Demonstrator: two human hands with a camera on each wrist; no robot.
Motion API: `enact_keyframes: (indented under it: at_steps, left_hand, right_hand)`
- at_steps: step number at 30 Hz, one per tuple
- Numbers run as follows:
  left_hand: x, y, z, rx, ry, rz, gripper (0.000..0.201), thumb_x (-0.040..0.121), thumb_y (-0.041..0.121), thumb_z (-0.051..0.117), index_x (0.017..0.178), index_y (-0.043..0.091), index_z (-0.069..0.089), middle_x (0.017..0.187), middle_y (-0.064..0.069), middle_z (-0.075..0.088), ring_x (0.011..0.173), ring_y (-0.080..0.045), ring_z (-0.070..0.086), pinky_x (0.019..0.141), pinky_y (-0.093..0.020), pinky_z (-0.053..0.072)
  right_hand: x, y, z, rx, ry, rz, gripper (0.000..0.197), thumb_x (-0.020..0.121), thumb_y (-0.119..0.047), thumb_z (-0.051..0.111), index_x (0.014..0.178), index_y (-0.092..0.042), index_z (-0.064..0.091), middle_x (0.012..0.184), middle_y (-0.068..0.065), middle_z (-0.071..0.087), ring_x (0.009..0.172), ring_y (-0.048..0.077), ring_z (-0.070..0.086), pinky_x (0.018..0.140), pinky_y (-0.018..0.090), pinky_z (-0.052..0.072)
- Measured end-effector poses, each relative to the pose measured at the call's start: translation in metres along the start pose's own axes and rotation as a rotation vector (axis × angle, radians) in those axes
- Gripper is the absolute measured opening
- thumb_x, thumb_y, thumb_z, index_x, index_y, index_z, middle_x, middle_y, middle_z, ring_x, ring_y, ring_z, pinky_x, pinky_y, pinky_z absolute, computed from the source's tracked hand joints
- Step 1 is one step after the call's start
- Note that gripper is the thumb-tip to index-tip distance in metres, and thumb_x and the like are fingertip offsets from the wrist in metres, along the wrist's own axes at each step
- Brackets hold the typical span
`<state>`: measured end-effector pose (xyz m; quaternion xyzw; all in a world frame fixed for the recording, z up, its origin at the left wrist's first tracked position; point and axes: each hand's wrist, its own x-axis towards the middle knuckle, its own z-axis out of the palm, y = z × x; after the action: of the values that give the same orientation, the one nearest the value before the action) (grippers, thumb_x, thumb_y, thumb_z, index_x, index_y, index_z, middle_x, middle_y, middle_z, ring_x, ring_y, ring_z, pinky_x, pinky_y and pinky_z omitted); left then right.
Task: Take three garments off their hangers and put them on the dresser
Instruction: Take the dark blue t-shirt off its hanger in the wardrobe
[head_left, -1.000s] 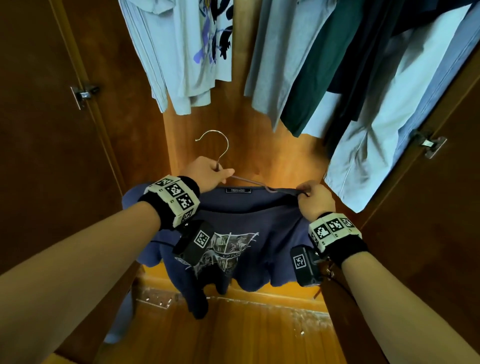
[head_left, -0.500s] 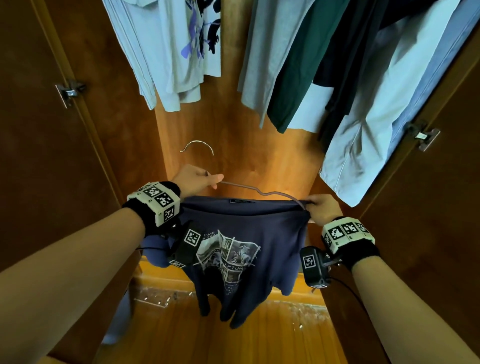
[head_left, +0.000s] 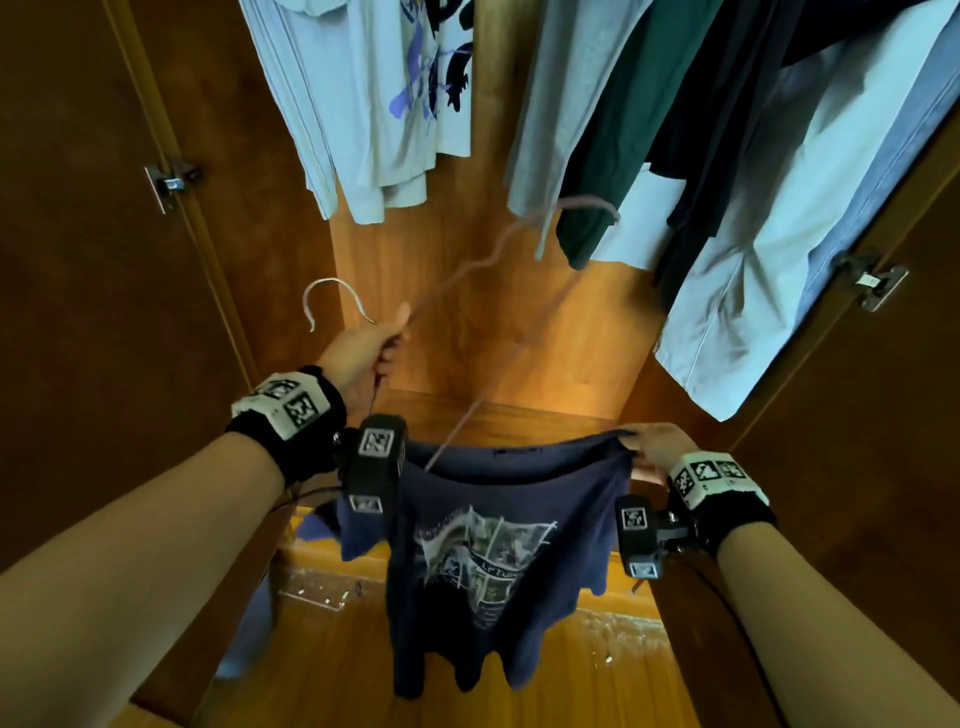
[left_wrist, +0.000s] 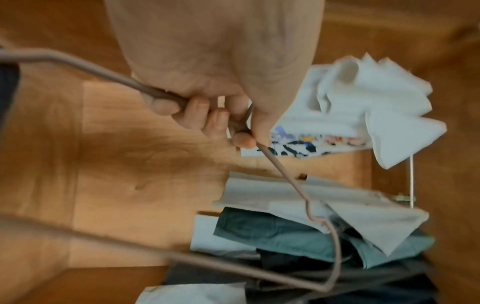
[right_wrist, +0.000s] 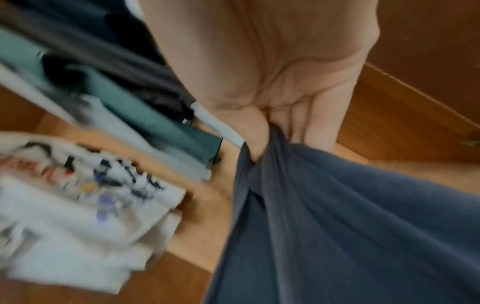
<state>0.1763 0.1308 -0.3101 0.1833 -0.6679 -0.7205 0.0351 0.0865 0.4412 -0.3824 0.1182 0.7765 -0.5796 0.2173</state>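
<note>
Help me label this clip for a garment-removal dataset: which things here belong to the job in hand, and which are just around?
In the job:
- navy T-shirt, pinched at one shoulder by the right hand
- hanger, gripped by the left hand, one end still inside the collar

Just around:
- printed white shirt, hanging
- dark green shirt, hanging
- pale blue shirt, hanging
- door hinge

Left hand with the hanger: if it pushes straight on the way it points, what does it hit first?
Probably the wardrobe's wooden back panel. The left hand points up and inward beneath the hanging clothes; depth is unclear, so the hanger tip may brush them first.
</note>
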Motion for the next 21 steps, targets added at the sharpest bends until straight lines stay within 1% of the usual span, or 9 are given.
enact_keyframes:
  at_steps: [2,4,5,9,11,13,16,19,21]
  left_hand:
    - [0.006,0.002,-0.004,-0.061,0.058,0.0,0.036,0.09,0.047,0.051,0.063,0.023,0.052,0.044,0.012,0.036,0.037,-0.003,0.03,0.05,-0.02,0.019]
    - [0.006,-0.001,-0.001,0.016,0.106,0.049,0.036,0.089,0.048,0.053,0.064,0.023,0.056,0.044,0.012,0.038,0.044,-0.006,0.03,0.05,-0.022,0.02]
    - [0.005,-0.002,0.002,0.041,0.116,0.074,0.035,0.088,0.049,0.054,0.065,0.023,0.058,0.048,0.011,0.039,0.047,-0.007,0.03,0.051,-0.022,0.022]
    - [0.004,0.005,0.013,-0.109,0.069,0.15,0.034,0.091,0.046,0.052,0.067,0.022,0.059,0.059,0.007,0.036,0.052,-0.008,0.032,0.054,-0.021,0.027]
    - [0.002,0.016,0.017,-0.177,0.049,0.194,0.034,0.094,0.041,0.049,0.07,0.02,0.06,0.06,0.006,0.035,0.053,-0.007,0.031,0.055,-0.02,0.026]
    - [0.0,0.024,0.019,-0.174,0.035,0.237,0.032,0.095,0.039,0.048,0.073,0.019,0.061,0.061,0.005,0.034,0.053,-0.006,0.031,0.055,-0.02,0.026]
    - [-0.004,0.031,0.021,-0.186,-0.019,0.264,0.031,0.095,0.039,0.048,0.079,0.019,0.064,0.061,0.006,0.035,0.053,-0.007,0.032,0.057,-0.021,0.027]
    - [-0.006,0.038,0.023,-0.274,-0.078,0.261,0.03,0.094,0.042,0.048,0.084,0.019,0.065,0.061,0.007,0.037,0.054,-0.006,0.034,0.058,-0.021,0.029]
    - [-0.008,0.045,0.025,-0.323,-0.095,0.262,0.03,0.094,0.043,0.047,0.086,0.019,0.064,0.062,0.007,0.037,0.053,-0.006,0.034,0.056,-0.02,0.03]
  right_hand:
    - [-0.006,0.002,0.014,-0.075,-0.03,-0.08,0.029,0.093,0.006,0.044,0.12,0.007,0.054,0.092,0.015,0.059,0.063,0.018,0.061,0.046,0.019,0.049]
    - [-0.018,-0.006,0.034,-0.174,-0.139,-0.203,0.021,0.092,0.007,0.044,0.106,0.0,0.058,0.068,0.001,0.069,0.047,-0.002,0.061,0.046,0.009,0.045]
    - [-0.024,-0.012,0.043,-0.231,-0.187,-0.262,0.022,0.092,0.007,0.044,0.103,-0.001,0.061,0.06,-0.007,0.068,0.045,-0.009,0.058,0.047,0.005,0.044]
    - [-0.035,-0.03,0.061,-0.392,-0.255,-0.401,0.022,0.091,0.007,0.046,0.103,0.005,0.065,0.074,0.001,0.062,0.055,-0.003,0.059,0.05,0.001,0.042]
    - [-0.035,-0.034,0.062,-0.446,-0.246,-0.456,0.023,0.091,0.008,0.046,0.102,0.005,0.066,0.073,-0.003,0.059,0.055,-0.01,0.059,0.054,-0.001,0.04]
    - [-0.034,-0.036,0.061,-0.436,-0.249,-0.488,0.022,0.09,0.009,0.045,0.095,-0.002,0.063,0.072,-0.005,0.058,0.051,-0.017,0.056,0.054,-0.001,0.041]
    - [-0.035,-0.037,0.061,-0.448,-0.284,-0.514,0.023,0.09,0.01,0.047,0.083,-0.008,0.061,0.072,-0.004,0.059,0.054,-0.012,0.059,0.058,0.003,0.044]
    - [-0.032,-0.032,0.061,-0.544,-0.243,-0.548,0.039,0.089,0.007,0.048,0.066,-0.022,0.059,0.072,-0.008,0.059,0.073,0.007,0.058,0.071,0.016,0.043]
    - [-0.032,-0.027,0.062,-0.574,-0.198,-0.561,0.042,0.088,0.006,0.048,0.063,-0.027,0.057,0.077,-0.005,0.061,0.085,0.015,0.057,0.08,0.024,0.042]
